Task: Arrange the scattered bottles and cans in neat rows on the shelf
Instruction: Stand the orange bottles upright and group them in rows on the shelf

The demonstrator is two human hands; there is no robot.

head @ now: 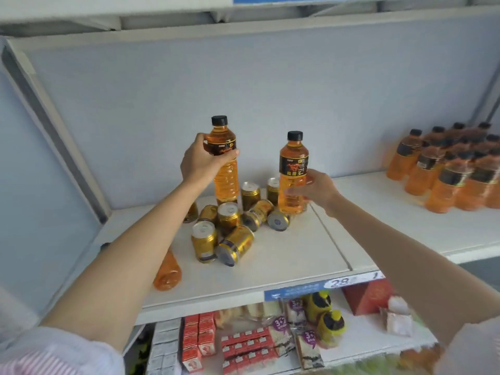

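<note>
My left hand [198, 158] grips an amber bottle [226, 180] with a black cap by its dark label, held upright above the cans. My right hand [315, 186] holds a second amber bottle [292, 163] around its lower body, upright, its base near the white shelf [284, 255]. Between and below them lies a heap of several gold cans [232, 231], some standing, some on their sides. Another orange bottle [167, 274] lies on its side at the shelf's front left, partly hidden by my left forearm.
Neat rows of orange bottles [454, 169] with black caps stand on the shelf at the far right. A price strip [324, 286] runs along the shelf front. The lower shelf holds red cartons [198, 336], snack packs and yellow bottles [324, 312].
</note>
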